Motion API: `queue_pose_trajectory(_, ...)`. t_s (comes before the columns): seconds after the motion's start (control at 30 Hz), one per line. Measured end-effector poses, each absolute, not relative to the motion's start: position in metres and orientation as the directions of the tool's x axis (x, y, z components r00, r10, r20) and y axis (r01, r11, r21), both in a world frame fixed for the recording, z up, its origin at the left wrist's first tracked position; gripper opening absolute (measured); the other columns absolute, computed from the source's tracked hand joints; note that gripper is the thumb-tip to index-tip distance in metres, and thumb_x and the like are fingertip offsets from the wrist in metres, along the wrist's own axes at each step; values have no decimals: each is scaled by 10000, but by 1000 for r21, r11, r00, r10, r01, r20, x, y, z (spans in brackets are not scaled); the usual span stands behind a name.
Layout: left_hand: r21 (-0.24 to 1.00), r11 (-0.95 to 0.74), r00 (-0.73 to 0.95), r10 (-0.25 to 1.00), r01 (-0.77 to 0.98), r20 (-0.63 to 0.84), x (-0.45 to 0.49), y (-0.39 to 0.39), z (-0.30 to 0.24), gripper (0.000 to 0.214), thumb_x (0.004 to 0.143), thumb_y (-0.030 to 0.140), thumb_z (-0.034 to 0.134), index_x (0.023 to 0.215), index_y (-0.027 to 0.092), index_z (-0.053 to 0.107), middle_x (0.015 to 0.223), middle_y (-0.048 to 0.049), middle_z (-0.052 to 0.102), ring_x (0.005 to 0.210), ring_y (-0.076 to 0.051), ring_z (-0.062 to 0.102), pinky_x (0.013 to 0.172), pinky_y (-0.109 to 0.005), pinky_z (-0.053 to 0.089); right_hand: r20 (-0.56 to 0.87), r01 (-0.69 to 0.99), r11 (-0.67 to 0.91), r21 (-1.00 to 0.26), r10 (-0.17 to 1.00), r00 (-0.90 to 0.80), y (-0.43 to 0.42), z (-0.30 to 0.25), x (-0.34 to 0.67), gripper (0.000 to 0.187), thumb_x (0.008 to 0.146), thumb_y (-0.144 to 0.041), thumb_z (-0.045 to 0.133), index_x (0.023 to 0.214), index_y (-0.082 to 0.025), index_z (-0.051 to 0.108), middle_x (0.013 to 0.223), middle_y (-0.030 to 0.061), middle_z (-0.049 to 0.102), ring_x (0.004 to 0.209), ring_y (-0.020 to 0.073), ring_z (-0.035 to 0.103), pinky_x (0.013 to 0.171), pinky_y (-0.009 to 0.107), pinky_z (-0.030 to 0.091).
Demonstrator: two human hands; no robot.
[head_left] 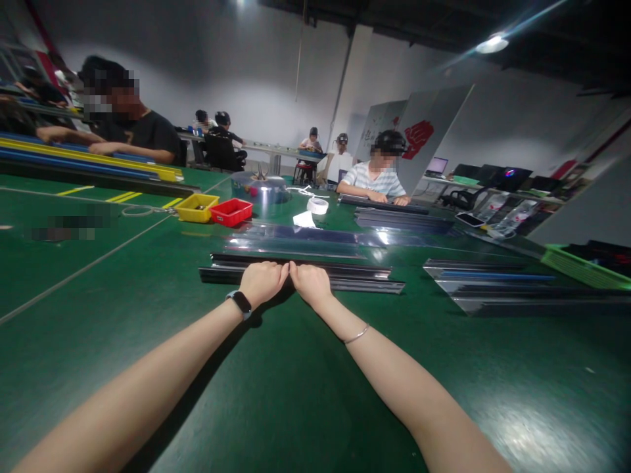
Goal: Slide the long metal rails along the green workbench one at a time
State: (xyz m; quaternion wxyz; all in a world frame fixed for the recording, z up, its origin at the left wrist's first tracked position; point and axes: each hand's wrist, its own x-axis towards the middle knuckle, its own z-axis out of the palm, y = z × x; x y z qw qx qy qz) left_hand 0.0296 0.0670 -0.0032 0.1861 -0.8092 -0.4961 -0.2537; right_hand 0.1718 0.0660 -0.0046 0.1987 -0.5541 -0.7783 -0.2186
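Observation:
A long black channel-shaped strip point(367, 285) lies crosswise on the green table point(296, 394). My left hand point(263, 281), with a watch at the wrist, is closed over the middle of the strip. Right beside it my right hand point(310, 284), a thin bangle on its forearm, is closed on the same strip. The two thumbs meet at the centre, and the fingertips are hidden behind the strip. Just beyond my hands lie clear plastic strips point(296, 246), shiny under the light.
A yellow bin point(197, 209) and a red bin point(231, 212) stand ahead on the left, near a roll of white tape point(318, 206). More dark strips point(513, 289) lie at right, before a green basket point(582, 266). Co-workers sit across the table and at left.

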Motion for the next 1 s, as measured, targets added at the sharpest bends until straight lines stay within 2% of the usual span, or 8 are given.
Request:
queue_pose_trajectory(0.13,-70,-381,342,716,922,609,20,69,-6,503,866,358,242,590,129,595,597,-85,603,585,-177,560,510,-277,315,592,970,231,74,773,-229,62,-3,167,509,889,-350,244,629,-130,623,618,86,629,595,150,586,509,213,353)
queue_pose_trajectory(0.27,-82,-390,351,693,917,630,16,68,-9,462,863,325,263,577,139,576,590,-66,590,581,-166,551,522,-283,319,579,969,238,71,781,-234,62,-6,165,507,885,-353,259,616,-125,623,597,83,626,567,149,585,509,212,359)
queue_pose_trajectory(0.43,-114,-526,475,626,843,618,21,67,-8,401,861,283,276,645,145,584,616,-54,583,607,-152,540,568,-279,341,516,943,292,158,790,-331,67,-8,168,497,897,-320,241,683,-107,636,612,99,629,567,144,590,520,219,370)
queue_pose_trajectory(0.6,-89,-502,450,665,860,596,25,68,-6,427,861,304,269,621,142,583,609,-59,588,582,-158,542,537,-277,327,466,924,317,216,798,-383,69,-5,168,476,900,-296,246,736,-94,644,618,107,632,573,135,593,535,213,376)
queue_pose_trajectory(0.83,-115,-461,432,675,880,598,24,69,-5,462,864,299,251,601,131,592,582,-72,590,542,-165,541,492,-265,303,550,963,254,94,793,-263,57,0,168,497,889,-356,249,663,-148,640,640,71,639,601,141,591,528,208,368)
queue_pose_trajectory(1.0,-109,-438,403,664,892,630,22,66,-9,445,863,292,267,602,119,583,582,-78,578,560,-153,538,515,-265,314,558,975,213,64,802,-212,57,-3,170,526,886,-371,241,631,-139,638,611,78,630,567,147,585,515,217,362)
